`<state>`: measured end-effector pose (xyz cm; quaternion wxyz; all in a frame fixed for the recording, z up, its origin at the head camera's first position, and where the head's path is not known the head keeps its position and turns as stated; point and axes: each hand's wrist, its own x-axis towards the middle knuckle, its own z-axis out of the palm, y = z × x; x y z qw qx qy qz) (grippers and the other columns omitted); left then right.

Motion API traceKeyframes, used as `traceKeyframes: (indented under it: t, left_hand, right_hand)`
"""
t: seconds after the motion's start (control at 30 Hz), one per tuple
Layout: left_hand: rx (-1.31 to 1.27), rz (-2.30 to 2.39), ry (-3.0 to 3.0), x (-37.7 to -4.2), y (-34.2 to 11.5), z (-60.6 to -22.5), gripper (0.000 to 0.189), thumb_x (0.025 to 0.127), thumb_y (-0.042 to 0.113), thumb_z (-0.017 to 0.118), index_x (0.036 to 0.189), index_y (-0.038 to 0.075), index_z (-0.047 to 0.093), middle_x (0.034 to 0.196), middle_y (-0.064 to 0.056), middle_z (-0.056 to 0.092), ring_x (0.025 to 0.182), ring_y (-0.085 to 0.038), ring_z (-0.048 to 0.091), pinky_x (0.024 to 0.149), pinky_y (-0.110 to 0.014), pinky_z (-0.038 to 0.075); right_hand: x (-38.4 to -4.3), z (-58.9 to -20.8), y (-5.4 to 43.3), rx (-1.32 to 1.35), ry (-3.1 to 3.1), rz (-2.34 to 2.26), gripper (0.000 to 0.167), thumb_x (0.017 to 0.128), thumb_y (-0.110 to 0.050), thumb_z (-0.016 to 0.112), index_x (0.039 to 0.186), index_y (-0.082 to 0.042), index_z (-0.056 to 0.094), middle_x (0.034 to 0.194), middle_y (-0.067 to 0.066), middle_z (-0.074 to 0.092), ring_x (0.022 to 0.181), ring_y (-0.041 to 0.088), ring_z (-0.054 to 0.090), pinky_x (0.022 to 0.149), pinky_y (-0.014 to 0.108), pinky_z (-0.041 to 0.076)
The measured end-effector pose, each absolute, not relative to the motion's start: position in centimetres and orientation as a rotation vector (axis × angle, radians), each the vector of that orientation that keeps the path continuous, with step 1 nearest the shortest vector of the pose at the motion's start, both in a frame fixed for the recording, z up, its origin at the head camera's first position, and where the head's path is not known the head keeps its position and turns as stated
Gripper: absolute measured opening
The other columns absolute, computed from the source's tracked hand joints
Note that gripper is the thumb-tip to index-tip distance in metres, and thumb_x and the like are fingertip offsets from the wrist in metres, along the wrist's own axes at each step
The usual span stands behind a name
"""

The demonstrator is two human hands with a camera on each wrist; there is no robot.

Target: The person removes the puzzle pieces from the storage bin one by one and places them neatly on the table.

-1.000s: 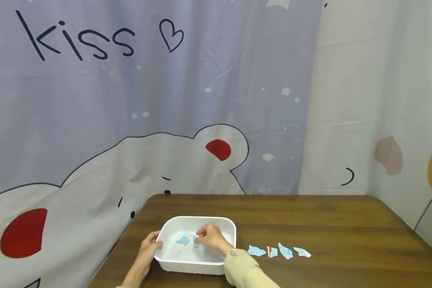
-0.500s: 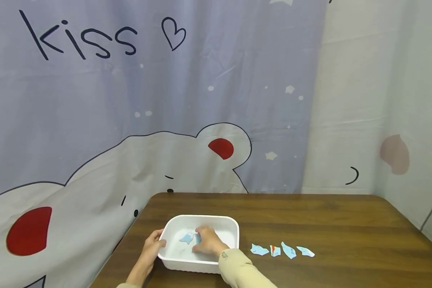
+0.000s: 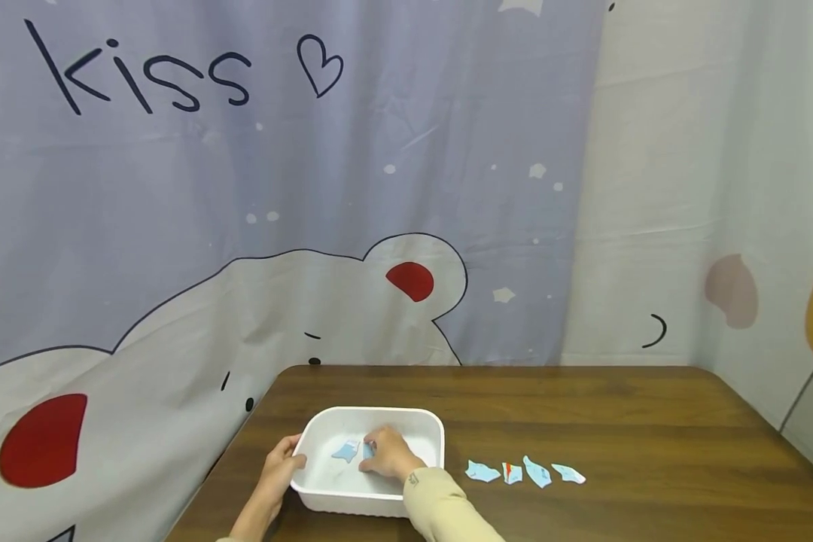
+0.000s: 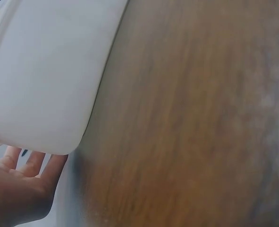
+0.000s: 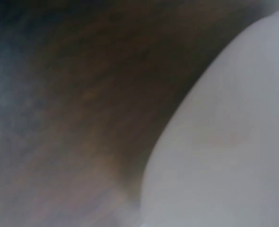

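My left hand (image 3: 279, 468) grips the left end of a white plastic basin (image 3: 352, 503), thumb at the rim and fingers along the outer wall. In the left wrist view, the fingers (image 4: 33, 163) of that hand touch the basin's outside. Inside the basin, my right hand (image 3: 389, 453) pinches a flat light-blue jagged piece (image 3: 368, 450) between thumb and fingers, hiding much of it. Another light-blue jagged piece (image 3: 345, 451) lies on the basin floor just left of it. The right wrist view is blurred and shows only the basin wall (image 5: 224, 142) and dark wood.
Right of the basin, several light-blue jagged pieces (image 3: 537, 472) lie in a row on the brown wooden table (image 3: 616, 421); one (image 3: 512, 473) bears a red mark. A printed curtain (image 3: 312, 173) hangs behind the table.
My right hand has lowered and closed over the right-hand piece in the basin, which has shifted slightly and is now more covered. The left hand keeps its hold on the basin.
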<state>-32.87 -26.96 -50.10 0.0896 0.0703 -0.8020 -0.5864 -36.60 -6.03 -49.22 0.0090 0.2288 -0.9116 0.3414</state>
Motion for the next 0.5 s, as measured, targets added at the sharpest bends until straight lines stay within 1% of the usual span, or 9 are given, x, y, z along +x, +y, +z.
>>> traceKeyframes:
  t: [0.1,0.27,0.43,0.5]
  left_hand:
    - [0.204,-1.74,-2.384,-32.99,-26.97,-50.01,0.053,0.076,-0.005,0.051,0.128,-0.015,0.047,0.131,-0.036,0.053,0.106,-0.03,0.059,0.074,-0.025,0.047]
    - [0.195,-1.743,-2.388,-33.08,-26.91,-50.07,0.053,0.076,-0.005,0.051,0.128,-0.015,0.047,0.131,-0.036,0.052,0.108,-0.031,0.058,0.075,-0.026,0.047]
    - [0.209,-1.738,-2.387,-32.97,-26.86,-50.07,0.053,0.076,-0.005,0.05,0.128,-0.015,0.047,0.131,-0.036,0.053,0.106,-0.03,0.059,0.075,-0.027,0.047]
    - [0.209,-1.741,-2.383,-32.92,-26.88,-50.01,0.053,0.075,-0.005,0.05,0.127,-0.015,0.047,0.13,-0.036,0.053,0.106,-0.03,0.059,0.075,-0.027,0.047]
  right_hand:
    - [-36.7,-49.2,-6.01,0.717,-2.835,1.058,0.042,0.073,-0.013,0.081,0.11,0.004,0.069,0.088,0.006,0.059,0.086,0.017,0.052,0.086,0.029,0.046]
    - [-36.7,-49.32,-5.93,0.711,-2.819,1.067,0.04,0.072,-0.011,0.081,0.107,0.005,0.07,0.085,0.006,0.061,0.082,0.016,0.051,0.082,0.028,0.046]
    - [-36.56,-49.38,-5.89,0.685,-2.807,1.146,0.039,0.07,-0.008,0.081,0.103,0.008,0.069,0.078,0.006,0.059,0.072,0.013,0.048,0.071,0.025,0.043]
    - [-36.53,-49.27,-5.87,0.669,-2.815,1.176,0.039,0.07,-0.007,0.081,0.103,0.009,0.068,0.078,0.006,0.058,0.07,0.012,0.046,0.069,0.024,0.042]
